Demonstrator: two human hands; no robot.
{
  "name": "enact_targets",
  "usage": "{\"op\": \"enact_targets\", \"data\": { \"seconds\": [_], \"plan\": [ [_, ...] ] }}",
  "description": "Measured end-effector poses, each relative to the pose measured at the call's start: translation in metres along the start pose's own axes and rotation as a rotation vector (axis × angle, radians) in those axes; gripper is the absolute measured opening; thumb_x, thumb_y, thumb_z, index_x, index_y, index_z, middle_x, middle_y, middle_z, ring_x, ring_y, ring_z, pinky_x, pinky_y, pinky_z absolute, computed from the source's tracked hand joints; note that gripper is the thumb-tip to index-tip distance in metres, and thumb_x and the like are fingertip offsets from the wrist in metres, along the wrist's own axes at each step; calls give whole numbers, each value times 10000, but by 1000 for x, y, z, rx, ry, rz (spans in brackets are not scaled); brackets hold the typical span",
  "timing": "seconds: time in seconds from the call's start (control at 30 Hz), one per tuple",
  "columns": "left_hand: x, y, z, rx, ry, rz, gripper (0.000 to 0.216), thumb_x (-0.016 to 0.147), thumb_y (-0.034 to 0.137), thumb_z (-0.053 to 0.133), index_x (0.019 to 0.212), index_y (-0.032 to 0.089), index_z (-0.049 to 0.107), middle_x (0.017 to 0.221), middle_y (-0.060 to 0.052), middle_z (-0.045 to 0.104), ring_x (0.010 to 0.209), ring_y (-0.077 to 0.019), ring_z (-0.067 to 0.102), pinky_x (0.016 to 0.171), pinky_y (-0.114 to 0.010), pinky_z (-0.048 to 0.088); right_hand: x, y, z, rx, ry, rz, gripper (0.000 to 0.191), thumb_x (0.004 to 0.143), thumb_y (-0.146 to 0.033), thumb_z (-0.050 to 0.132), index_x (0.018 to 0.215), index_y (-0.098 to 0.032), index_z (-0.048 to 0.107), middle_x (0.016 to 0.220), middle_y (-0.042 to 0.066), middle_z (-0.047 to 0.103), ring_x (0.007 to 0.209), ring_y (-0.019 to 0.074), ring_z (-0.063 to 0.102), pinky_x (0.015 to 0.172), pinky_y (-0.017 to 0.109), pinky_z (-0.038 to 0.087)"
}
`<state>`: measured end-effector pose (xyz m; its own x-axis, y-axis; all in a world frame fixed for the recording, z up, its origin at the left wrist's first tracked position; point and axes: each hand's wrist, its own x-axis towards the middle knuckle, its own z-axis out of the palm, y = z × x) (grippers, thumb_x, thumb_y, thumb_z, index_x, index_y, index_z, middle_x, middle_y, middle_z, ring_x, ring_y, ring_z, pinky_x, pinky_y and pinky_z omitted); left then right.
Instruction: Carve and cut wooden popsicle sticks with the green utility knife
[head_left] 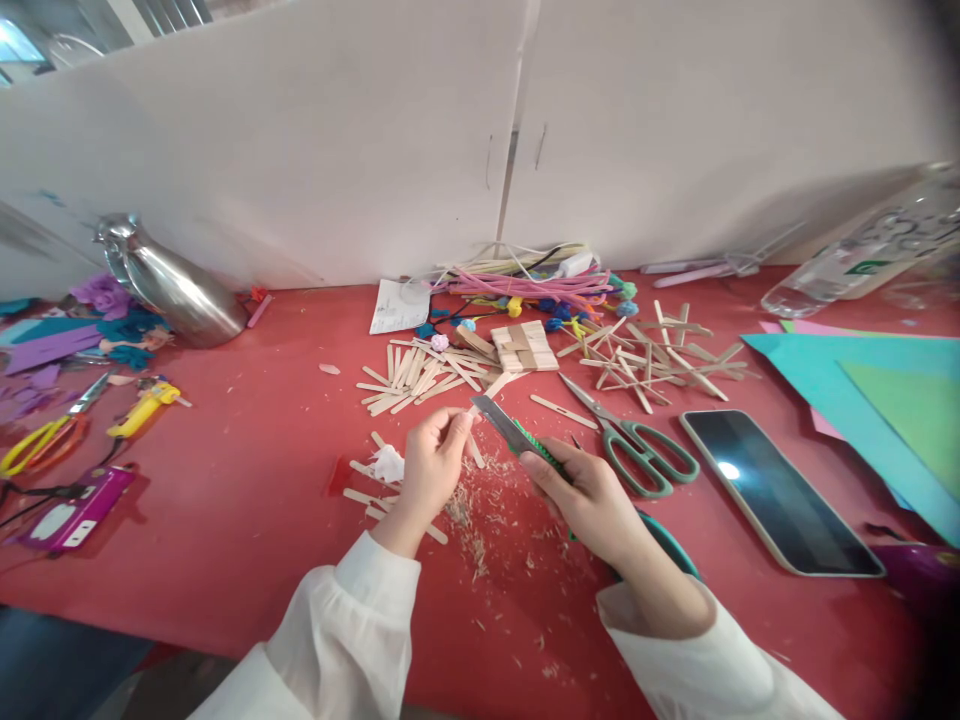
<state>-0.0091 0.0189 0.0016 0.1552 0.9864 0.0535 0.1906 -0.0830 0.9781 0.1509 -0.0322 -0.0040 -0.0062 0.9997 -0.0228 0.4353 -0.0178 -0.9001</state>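
My right hand (589, 495) is closed round the green handle of a box cutter (504, 424), its blade extended up and to the left. Pinched between the thumb and fingers of my left hand (435, 455) is a wooden craft stick (475, 452), mostly hidden by the fingers. The blade tip lies right at the left fingertips; whether it touches the stick I cannot tell. Wood shavings (472, 525) are scattered on the red table beneath both hands. Several loose sticks and a crumpled white scrap (388, 464) lie beside my left wrist.
Piles of craft sticks (420, 375) and a bundled stack (525, 346) lie beyond my hands. Green scissors (649, 450) and a phone (780, 490) are to the right, near coloured paper (862, 400) and a bottle (847, 250). Leftward are a steel jug (176, 290), yellow glue gun (150, 408) and scissors (56, 432).
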Motion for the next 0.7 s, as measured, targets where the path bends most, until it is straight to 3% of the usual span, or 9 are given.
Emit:
{"op": "enact_targets", "data": {
  "seconds": [0.7],
  "plan": [
    [0, 1, -1, -32, 6, 0, 301, 842, 396, 457, 656, 164, 500, 489, 50, 439, 415, -69, 373, 437, -187, 299, -1, -1, 2, 8, -2, 7, 358, 818, -484, 433, 586, -220, 367, 428, -79, 351, 392, 78, 332, 400, 228, 264]
  ]
}}
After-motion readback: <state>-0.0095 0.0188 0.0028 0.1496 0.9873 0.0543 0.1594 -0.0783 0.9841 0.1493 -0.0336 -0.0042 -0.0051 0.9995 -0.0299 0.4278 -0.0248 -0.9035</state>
